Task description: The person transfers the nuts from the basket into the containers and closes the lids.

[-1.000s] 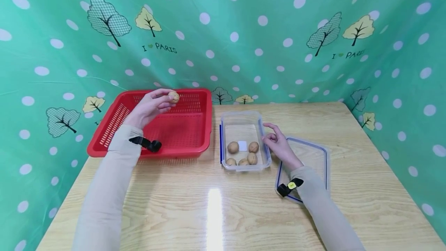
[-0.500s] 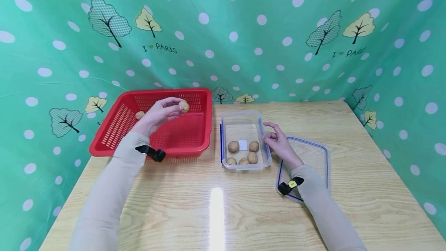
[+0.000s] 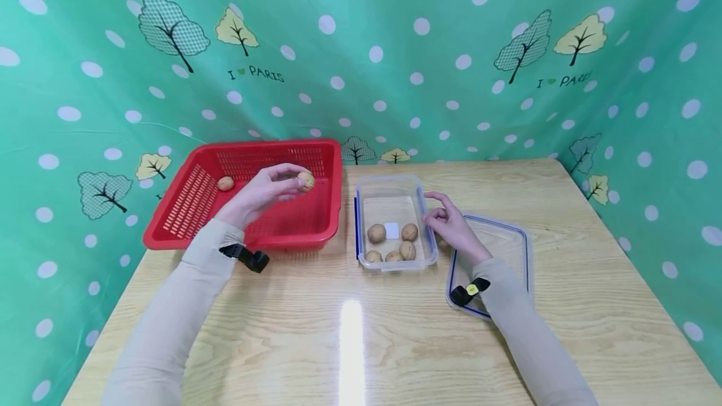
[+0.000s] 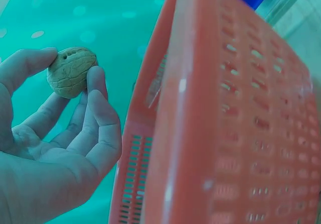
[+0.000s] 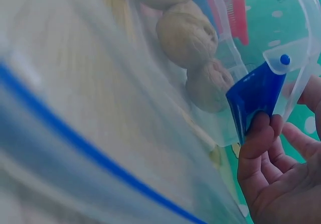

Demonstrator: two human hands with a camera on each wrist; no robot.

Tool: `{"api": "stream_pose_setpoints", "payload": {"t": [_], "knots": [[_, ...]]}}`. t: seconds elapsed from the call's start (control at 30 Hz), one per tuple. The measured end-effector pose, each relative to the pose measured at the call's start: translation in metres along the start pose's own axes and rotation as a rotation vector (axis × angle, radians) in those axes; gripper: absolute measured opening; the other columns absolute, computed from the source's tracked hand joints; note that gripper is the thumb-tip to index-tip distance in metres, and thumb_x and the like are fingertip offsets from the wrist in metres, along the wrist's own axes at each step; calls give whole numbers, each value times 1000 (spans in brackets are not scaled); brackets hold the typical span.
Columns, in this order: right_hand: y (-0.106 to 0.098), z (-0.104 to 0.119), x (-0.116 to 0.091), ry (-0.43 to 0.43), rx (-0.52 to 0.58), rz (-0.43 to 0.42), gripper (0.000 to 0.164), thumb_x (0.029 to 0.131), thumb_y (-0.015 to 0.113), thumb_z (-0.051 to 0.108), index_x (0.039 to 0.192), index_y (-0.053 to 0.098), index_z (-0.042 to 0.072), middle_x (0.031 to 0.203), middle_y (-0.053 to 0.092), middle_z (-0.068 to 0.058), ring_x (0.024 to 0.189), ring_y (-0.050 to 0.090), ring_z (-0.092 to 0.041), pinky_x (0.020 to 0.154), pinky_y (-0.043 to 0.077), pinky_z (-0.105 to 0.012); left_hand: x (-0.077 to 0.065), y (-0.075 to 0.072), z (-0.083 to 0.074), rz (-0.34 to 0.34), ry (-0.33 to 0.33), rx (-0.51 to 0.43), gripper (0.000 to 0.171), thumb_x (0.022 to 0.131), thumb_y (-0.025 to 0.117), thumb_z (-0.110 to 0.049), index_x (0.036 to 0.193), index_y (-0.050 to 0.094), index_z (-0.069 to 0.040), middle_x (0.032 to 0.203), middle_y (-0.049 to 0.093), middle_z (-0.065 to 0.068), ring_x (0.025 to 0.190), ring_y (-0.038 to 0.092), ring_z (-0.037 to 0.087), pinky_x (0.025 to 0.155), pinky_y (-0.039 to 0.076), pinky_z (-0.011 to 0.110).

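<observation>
My left hand (image 3: 261, 195) pinches a walnut (image 3: 306, 181) between thumb and fingertips over the red basket (image 3: 338, 199). In the left wrist view the walnut (image 4: 72, 73) shows its ridged tan shell, with the other fingers loosely curled below. Another walnut (image 3: 225, 183) lies in the basket's far left part. My right hand (image 3: 455, 227) holds the right side of a clear plastic container (image 3: 389, 188), where several walnuts (image 3: 376, 234) lie mostly toward the near end. Its thumb and fingers grip around the wall and blue locking flap (image 5: 258, 96) in the right wrist view.
A clear lid (image 3: 504, 252) with a blue seal lies on the wooden table (image 3: 282, 343), partly under my right forearm. A small white square (image 3: 392, 230) sits in the container. Green dotted cloth (image 3: 361, 80) hangs behind and at both sides.
My left hand has moved right and slightly down with its walnut, bringing the one in the basket into view. My right hand stays at the container's side.
</observation>
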State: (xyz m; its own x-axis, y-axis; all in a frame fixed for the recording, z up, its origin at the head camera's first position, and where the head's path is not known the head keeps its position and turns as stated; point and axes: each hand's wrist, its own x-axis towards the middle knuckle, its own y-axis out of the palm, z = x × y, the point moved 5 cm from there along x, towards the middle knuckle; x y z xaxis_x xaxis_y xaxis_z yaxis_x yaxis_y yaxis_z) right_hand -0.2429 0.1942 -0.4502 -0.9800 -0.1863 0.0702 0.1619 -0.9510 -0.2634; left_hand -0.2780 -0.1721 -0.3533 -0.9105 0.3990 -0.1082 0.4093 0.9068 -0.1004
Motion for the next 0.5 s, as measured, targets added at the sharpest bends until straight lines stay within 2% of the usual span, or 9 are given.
{"api": "stream_pose_setpoints", "payload": {"t": [0.2,0.33,0.43,0.5], "knots": [[-1,0,1,13,-39,18,50,96,56,6,143,38,8,81,56,-9,65,48,-15,58,42,-27,-2,20,-1,28,-12,49,34,95,62,-15,126,56,-4,115,63,9,101,62,23,92,49,40],[-2,-1,2,50,-74,29,51,97,56,9,144,38,11,85,59,-11,67,52,-17,61,46,-32,-3,35,0,68,-11,67,36,93,63,-12,127,56,-2,116,61,15,106,59,33,93,49,43],[-2,2,1,68,-102,44,52,97,57,10,144,37,12,87,60,-12,69,55,-23,60,48,-34,-4,44,-1,85,-6,76,36,92,64,-10,126,56,-1,114,61,16,107,57,41,91,50,43],[-2,5,1,72,-117,52,52,96,57,11,144,37,11,87,59,-13,71,55,-31,59,48,-35,-5,50,-2,90,-3,82,36,91,65,-9,126,57,-1,111,62,15,105,58,40,90,50,44]]}}
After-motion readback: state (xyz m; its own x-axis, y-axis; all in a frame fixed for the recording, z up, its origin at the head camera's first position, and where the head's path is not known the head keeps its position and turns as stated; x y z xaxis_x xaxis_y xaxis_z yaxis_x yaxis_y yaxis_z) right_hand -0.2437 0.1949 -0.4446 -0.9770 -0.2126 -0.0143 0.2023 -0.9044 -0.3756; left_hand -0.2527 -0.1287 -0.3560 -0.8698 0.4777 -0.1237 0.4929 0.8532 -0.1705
